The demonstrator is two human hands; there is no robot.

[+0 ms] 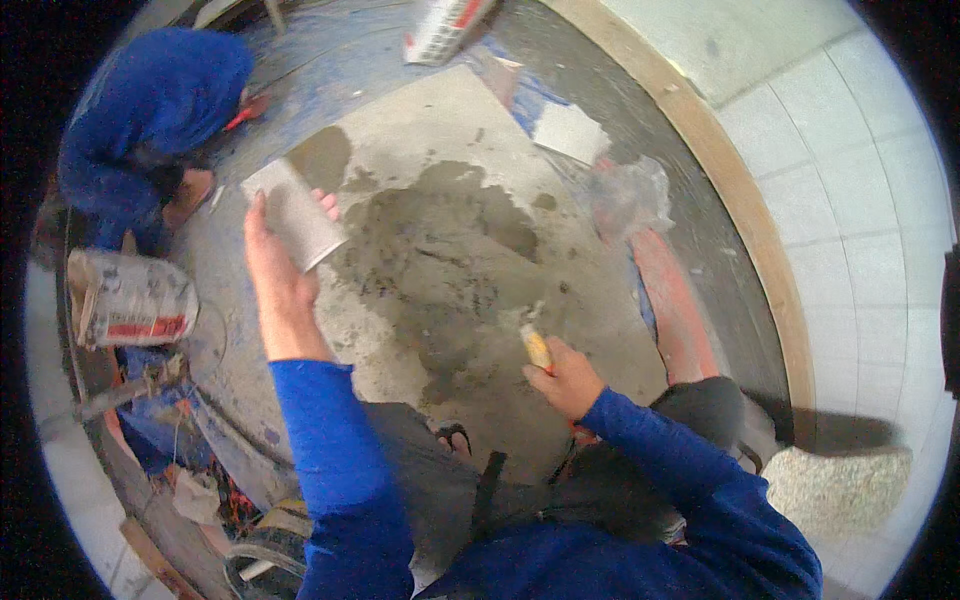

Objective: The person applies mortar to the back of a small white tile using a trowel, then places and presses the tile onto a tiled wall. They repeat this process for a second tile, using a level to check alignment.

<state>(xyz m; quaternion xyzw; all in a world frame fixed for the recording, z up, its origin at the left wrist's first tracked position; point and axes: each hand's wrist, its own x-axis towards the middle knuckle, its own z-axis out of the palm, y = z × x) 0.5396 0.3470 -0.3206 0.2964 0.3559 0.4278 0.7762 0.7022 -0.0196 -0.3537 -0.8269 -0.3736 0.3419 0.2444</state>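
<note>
My left hand (285,270) is closed around a small pale rectangular tile (296,215), raised above the board with its broad face up. A yellow-handled trowel (537,349) is gripped in my right hand (568,380). Its blade is hard to make out against the mortar. Wet grey mortar (440,250) lies spread over the middle of a large light board (440,110) between my knees, with a smaller dark patch near the tile.
A person in blue (160,100) crouches at the far left. A bag (135,300) stands left, another bag (445,30) at the back. A white tile piece (570,132) and clear plastic (635,195) lie right of the board. A wooden strip (740,150) edges the tiled surface (850,180).
</note>
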